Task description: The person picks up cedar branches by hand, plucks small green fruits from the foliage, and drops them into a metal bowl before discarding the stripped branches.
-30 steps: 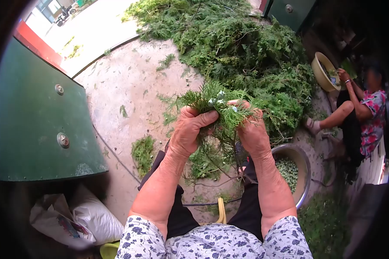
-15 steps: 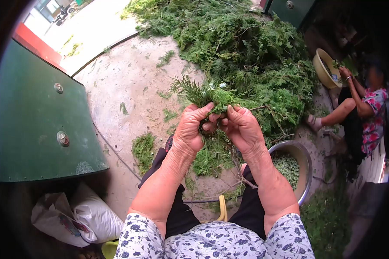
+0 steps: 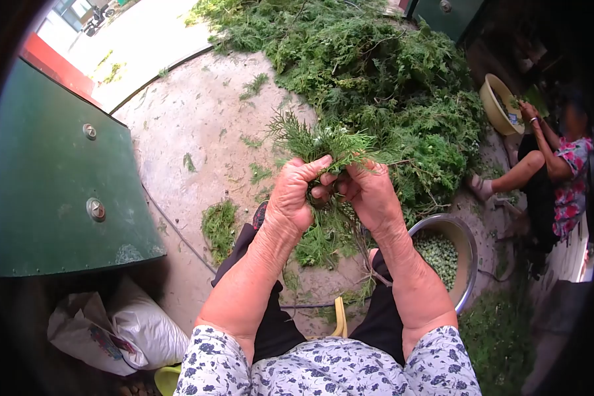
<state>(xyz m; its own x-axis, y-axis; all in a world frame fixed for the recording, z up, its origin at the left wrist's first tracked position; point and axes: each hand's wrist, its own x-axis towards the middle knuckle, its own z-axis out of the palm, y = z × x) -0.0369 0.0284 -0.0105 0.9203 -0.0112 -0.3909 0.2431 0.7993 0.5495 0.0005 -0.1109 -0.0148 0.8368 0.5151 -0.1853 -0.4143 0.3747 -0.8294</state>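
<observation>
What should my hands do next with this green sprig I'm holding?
Probably pluck a bit off the sprig with the right hand and drop it into the metal bowl. Both hands are pinched on the sprig, the left hand gripping its stem, and the bowl on the right side holds small green pieces.

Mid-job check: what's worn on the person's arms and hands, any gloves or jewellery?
No gloves: the left hand and right hand are bare, with no ring, watch or bracelet visible. The forearms are uncovered. The short left sleeve and right sleeve are white fabric printed with small blue flowers.
</observation>
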